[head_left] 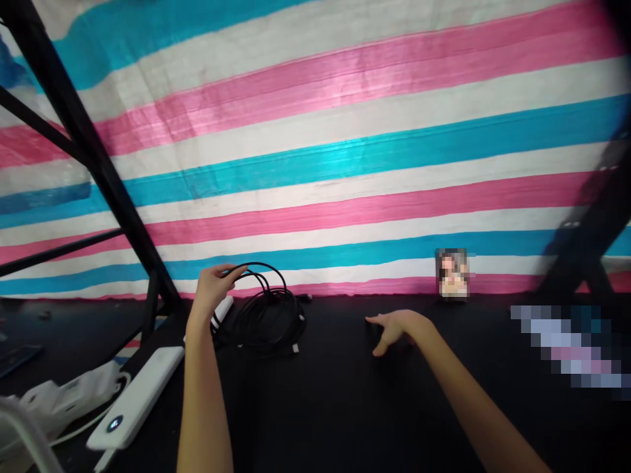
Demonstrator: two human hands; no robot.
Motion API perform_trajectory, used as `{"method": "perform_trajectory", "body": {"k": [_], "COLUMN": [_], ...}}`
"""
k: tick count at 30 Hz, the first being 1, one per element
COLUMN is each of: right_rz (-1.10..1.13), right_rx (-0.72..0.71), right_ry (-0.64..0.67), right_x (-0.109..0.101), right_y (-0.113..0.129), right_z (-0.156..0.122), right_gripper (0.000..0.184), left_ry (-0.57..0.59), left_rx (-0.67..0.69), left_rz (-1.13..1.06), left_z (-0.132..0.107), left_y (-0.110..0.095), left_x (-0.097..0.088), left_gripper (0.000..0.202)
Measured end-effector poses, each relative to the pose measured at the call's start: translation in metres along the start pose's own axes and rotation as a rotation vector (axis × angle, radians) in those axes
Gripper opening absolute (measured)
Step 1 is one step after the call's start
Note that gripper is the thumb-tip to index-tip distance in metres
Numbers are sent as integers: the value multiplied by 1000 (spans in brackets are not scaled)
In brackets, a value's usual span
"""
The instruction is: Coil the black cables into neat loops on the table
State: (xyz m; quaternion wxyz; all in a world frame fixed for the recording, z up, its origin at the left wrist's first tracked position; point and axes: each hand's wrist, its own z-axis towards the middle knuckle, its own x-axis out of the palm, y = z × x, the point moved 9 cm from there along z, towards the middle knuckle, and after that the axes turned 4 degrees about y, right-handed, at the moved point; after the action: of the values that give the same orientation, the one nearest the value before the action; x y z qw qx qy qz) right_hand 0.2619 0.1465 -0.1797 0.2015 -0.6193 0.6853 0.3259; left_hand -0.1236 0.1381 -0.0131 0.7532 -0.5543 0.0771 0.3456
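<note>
A tangle of black cables point(269, 322) lies on the black table point(315, 407), left of the middle, with small light plug ends showing. My left hand point(215, 287) pinches a loop of these cables at its upper left and holds it a little above the pile. A white object point(224, 310), partly covered by my wrist and the cables, sits just beneath that hand. To the right, my right hand point(394, 328) is low over the tabletop with thumb and fingers apart and nothing in it.
At the left lie a white power bank point(140, 397) with a lit round display and a white power strip point(73, 394) with plugs. A black metal frame point(98, 164) rises there. Striped sheeting point(345, 164) hangs behind. A small blurred item point(452, 274) stands at the back right.
</note>
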Motion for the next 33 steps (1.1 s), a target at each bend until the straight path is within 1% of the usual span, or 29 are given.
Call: {"method": "perform_trajectory", "body": {"k": [1,3,6,7,9,11,13,15,17,18,19,21,23,24,26,29,31,33], "right_rz": [1,-15,-54,-42,62,255,456,592,689,729,758,809,891,960,1141,1424,1541,1614], "right_rx": [-9,-33,-102,-154,-315,-512,-704,-893,-1027,-1074,-1107,-1140,-1137,-1134,-1148,-1218,-1275,-1335], "right_ry": [-13,-36,-77,-107,-189,-297,-411,-482,-487,-464,-426,-309,-224,-212,-243,-337,-376,-354], "right_x": [-1,-3,-8,-11,-20,-33,-46,-54,-55,-54,-52,-47,-47,-50,-63,-84,-93,-98], "right_y": [1,2,5,9,24,43,62,83,98,103,108,113,109,103,85,49,27,13], "right_z": [0,0,-1,-2,-11,-27,-49,-72,-89,-95,-100,-106,-112,-117,-127,-147,-159,-168], "right_gripper": [114,108,98,94,87,81,73,66,61,58,55,45,36,33,28,18,15,16], "left_ry": [9,9,-49,-74,-105,-98,-62,0,60,75,73,30,-31,-59,-101,-182,-232,-296], "left_rx": [1,4,55,79,125,164,197,222,238,242,242,232,210,199,189,206,201,169], "left_rz": [-35,-203,-414,-472,-578,-673,-764,-847,-918,-947,-969,-982,-953,-925,-863,-800,-792,-813], "left_z": [-6,-19,-35,-39,-44,-46,-46,-47,-48,-49,-49,-48,-45,-43,-38,-31,-28,-26], "left_y": [-9,-27,-51,-57,-68,-78,-87,-96,-104,-106,-107,-104,-97,-93,-85,-74,-65,-51], "left_x": [-4,-14,-32,-36,-38,-30,-16,2,18,24,29,31,29,26,20,3,-9,-22], "left_gripper": [49,43,35,33,32,34,36,38,39,39,39,38,36,36,36,40,42,43]}}
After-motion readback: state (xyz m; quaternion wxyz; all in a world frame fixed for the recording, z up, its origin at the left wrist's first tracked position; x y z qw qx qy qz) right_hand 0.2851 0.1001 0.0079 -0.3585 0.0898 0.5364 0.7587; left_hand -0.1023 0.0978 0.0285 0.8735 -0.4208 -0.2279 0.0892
